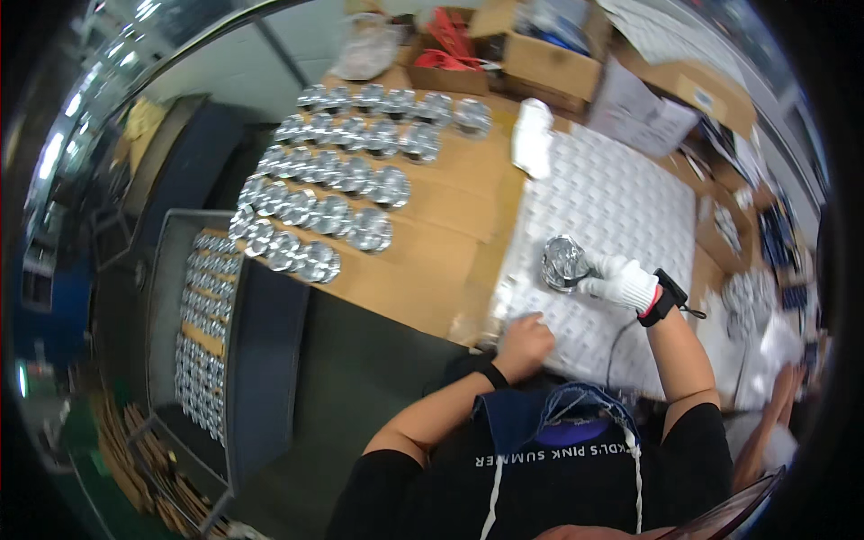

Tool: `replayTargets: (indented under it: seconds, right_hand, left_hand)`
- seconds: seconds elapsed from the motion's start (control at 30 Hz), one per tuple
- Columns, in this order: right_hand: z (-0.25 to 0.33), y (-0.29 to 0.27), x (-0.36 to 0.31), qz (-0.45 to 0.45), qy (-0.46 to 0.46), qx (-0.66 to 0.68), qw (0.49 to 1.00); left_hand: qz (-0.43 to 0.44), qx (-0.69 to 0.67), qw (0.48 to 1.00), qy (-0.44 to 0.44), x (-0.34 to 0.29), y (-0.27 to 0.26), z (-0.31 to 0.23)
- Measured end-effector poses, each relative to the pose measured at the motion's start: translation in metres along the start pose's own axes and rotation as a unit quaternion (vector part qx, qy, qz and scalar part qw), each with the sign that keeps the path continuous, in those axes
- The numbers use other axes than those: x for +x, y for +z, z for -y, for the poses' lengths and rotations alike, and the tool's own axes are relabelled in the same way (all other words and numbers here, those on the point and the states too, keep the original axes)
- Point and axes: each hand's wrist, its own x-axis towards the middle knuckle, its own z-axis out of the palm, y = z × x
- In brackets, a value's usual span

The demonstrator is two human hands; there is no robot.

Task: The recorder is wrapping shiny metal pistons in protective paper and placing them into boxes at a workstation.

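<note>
My right hand (621,281), in a white knit glove, is closed on a shiny round metal part (564,263) and holds it over a white sheet with a raised grid pattern (612,189). My left hand (526,346) is bare, with its fingers curled in, at the sheet's near left edge. Whatever those fingers may hold is hidden. Left of the sheet, several rows of similar shiny round metal parts (328,171) stand on brown cardboard (450,202). A white cloth-like bundle (533,139) lies at the sheet's far left edge.
A grey cart (261,369) at the left holds more rows of metal parts (200,382). Cardboard boxes (549,67), one with red items (445,45), stand along the back. At the right are a small open box (724,229), white gloves (749,301) and another person's arm (765,432).
</note>
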Motion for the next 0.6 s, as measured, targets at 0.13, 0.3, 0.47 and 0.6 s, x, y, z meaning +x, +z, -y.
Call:
replayTargets:
  seconds: [0.13, 0.3, 0.47, 0.6]
  right_hand:
    - [-0.045, 0.02, -0.074, -0.019, 0.079, -0.047, 0.996]
    - [-0.089, 0.07, -0.109, -0.103, 0.111, -0.028, 0.988]
    - [-0.059, 0.066, -0.114, -0.293, 0.201, -0.001, 0.935]
    - [-0.045, 0.102, -0.091, -0.3, 0.137, -0.214, 0.92]
  left_hand:
    - [0.096, 0.024, 0.993, -0.071, 0.032, -0.023, -0.013]
    - [0.124, 0.036, 0.991, 0.016, 0.054, -0.043, -0.029]
    - [0.154, 0.002, 0.988, 0.012, 0.054, -0.036, -0.037]
    - [0.128, 0.022, 0.991, 0.045, 0.061, -0.039, -0.049]
